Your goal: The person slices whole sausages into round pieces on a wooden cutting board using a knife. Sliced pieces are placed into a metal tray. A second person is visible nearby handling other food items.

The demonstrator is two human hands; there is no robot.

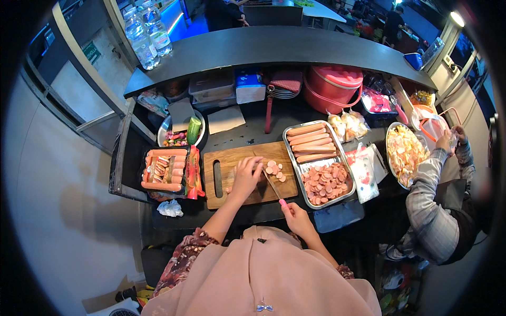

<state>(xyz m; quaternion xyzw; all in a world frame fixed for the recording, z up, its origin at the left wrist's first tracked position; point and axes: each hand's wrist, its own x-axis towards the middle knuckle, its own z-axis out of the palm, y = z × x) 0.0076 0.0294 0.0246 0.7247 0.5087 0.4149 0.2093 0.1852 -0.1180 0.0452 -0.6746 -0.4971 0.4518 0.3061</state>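
Note:
My right hand (297,217) grips the pink handle of a kitchen knife (273,187), its blade angled up and left across the wooden cutting board (233,153). Beside the blade, my left hand (248,173) is bent over a sausage (229,190). Only an end of that sausage shows past the hand; the rest is hidden. Several cut sausage slices (274,169) lie on the board just right of the blade. To the board's right, a metal tray (290,158) holds whole sausages (312,138) at its far end and a heap of sausage slices (325,182) at its near end.
Left of the board lie packaged sausages (164,169) and a crumpled tissue (170,208). Behind them stands a metal bowl (161,136) with a cucumber (193,130). A red bucket (328,87) sits under the shelf (276,45). At right, a co-worker's hands (448,139) are near a food-filled bowl (405,152).

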